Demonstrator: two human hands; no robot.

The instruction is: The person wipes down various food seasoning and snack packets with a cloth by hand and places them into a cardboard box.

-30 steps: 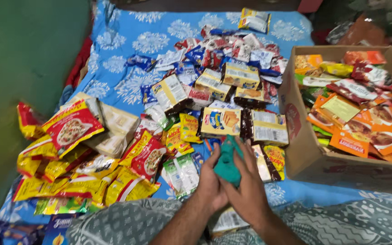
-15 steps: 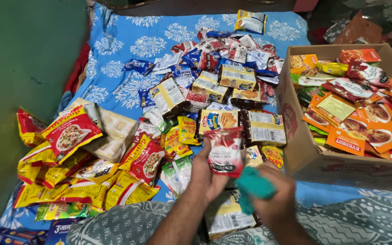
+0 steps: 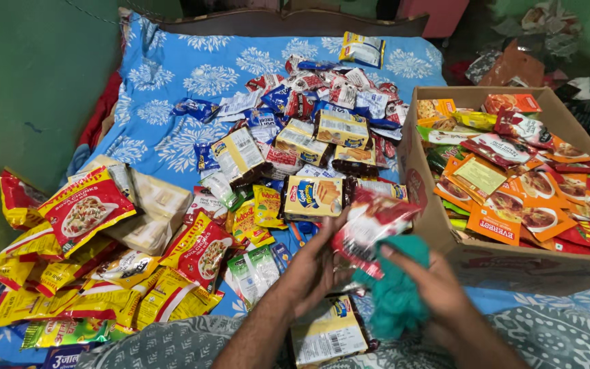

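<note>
Nearest the camera, the right hand (image 3: pixel 438 290) is gripping a bunched-up teal cloth (image 3: pixel 394 294) and pressing it against a small red-and-white glossy snack packet (image 3: pixel 370 225), which the left hand (image 3: pixel 315 270) is holding up by its lower edge, fingers curled around it. So the packet is sitting in the air between both hands, just above the bed, tilted toward the box. Right under the wrists a white-and-yellow flat pack (image 3: pixel 326 335) is lying on a grey patterned blanket (image 3: pixel 172 345).

Off to the left, a heap of yellow and red pouches (image 3: pixel 76 273) is spilling across the blue floral bedsheet (image 3: pixel 172 89); too jumbled to count. To the right, an open brown cardboard box (image 3: pixel 438 212) is holding mostly orange and red flat sachets (image 3: pixel 513 184), well over a dozen.

Further back, yellow rectangular biscuit packs (image 3: pixel 312 195), about five showing, are mixed with small red, white and blue packets (image 3: pixel 322 89). At the far edge one yellow-and-blue pack (image 3: pixel 362 49) is lying alone.
</note>
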